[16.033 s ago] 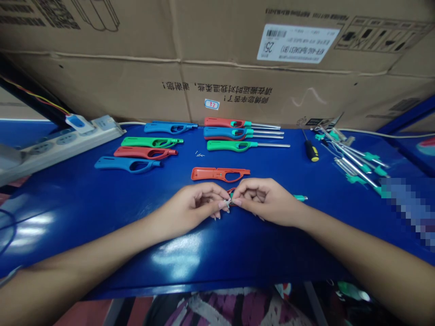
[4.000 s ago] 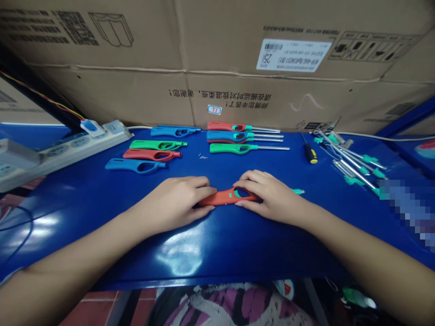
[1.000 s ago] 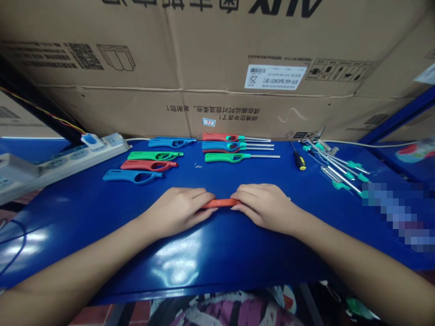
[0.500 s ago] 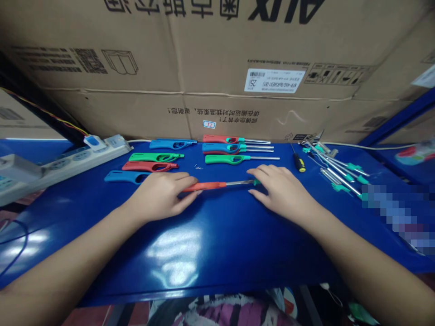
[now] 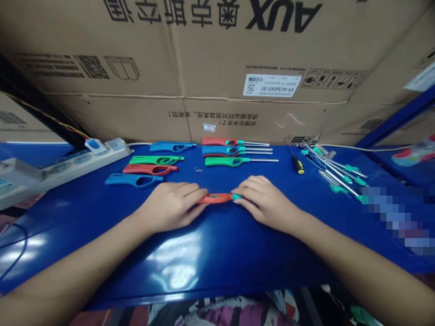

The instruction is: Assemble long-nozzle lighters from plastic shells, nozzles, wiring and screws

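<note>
Left hand (image 5: 173, 206): fingers bent and closed about the near-left end of the orange lighter, thumb below and the others above, that end hidden beneath them.
Right hand (image 5: 265, 199): fingers gathered on the other end, thumb and forefinger closed at the teal collar (image 5: 237, 197); what lies inside the palm is hidden.
Orange lighter (image 5: 219, 198): level between the two sets of fingers, its narrow edge uppermost; whether it touches the worktop (image 5: 238, 253) cannot be told.
Small pale pins (image 5: 198, 170): a loose scatter beyond the left fingertips.
Casings: a blue casing (image 5: 134, 179) just beyond and left of the left fingers; farther beyond, a red casing (image 5: 150, 169), a green casing (image 5: 152, 160) and another blue casing (image 5: 173, 146).
Rod-tipped lighters: a green lighter (image 5: 220, 161), a blue lighter (image 5: 220, 151) and a red lighter (image 5: 219, 141), ranked beyond the gap between the hands, rods pointing right.
Screwdriver (image 5: 298, 164): beyond and right of the right fingers.
Metal rods (image 5: 335, 167): heaped with teal fittings, farther right of those fingers.
Power strip (image 5: 68, 167): well left of the left fingers.
Cardboard box (image 5: 204, 68): behind everything, farthest beyond both hands.
</note>
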Available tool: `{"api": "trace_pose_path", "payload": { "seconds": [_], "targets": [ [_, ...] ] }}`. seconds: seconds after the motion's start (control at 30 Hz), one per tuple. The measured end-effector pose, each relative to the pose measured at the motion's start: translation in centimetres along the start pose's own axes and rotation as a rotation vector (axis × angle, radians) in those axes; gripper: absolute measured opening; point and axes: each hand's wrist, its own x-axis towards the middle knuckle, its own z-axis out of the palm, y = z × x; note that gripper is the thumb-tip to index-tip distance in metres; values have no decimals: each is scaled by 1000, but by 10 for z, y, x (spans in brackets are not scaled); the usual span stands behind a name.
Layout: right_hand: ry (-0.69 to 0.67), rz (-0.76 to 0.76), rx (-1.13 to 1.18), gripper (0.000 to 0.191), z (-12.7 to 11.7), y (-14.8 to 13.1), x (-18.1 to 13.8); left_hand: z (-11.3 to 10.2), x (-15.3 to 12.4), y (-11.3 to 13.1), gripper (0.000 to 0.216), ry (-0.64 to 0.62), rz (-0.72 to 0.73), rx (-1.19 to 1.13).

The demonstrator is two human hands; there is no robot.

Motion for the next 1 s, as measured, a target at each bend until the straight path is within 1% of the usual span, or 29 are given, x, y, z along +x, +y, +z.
{"api": "trace_pose_path", "payload": {
  "seconds": [0.1,0.23,0.4,0.47,0.53,0.63,0.73,0.83,0.93,1.0],
  "targets": [
    [-3,-44,-43,27,0,-4,-1,3,1,5,20,-11,-4,-29],
    [20,-76,-137,27,-6,-3,-1,3,0,5,20,7,-68,-106],
    [73,-173,-208,26,-5,-2,0,4,1,10,20,-45,-196,-325],
    [104,-187,-199,25,-3,-4,0,5,1,14,20,-52,-254,-415],
    [114,-186,-182,23,-2,-5,0,5,2,17,23,-52,-272,-451],
    [110,-173,-153,23,-1,-7,-1,4,2,20,24,-31,-224,-398],
    [104,-162,-113,23,1,-7,-2,1,0,22,20,9,-146,-257],
    [103,-147,-78,24,4,-8,-3,0,-1,24,19,24,-95,-131],
    [112,-132,-38,22,6,-9,-3,1,-2,25,19,38,-86,-90],
    [118,-107,-21,19,6,-11,-2,2,-1,24,18,55,-108,-93]
  ]
}}
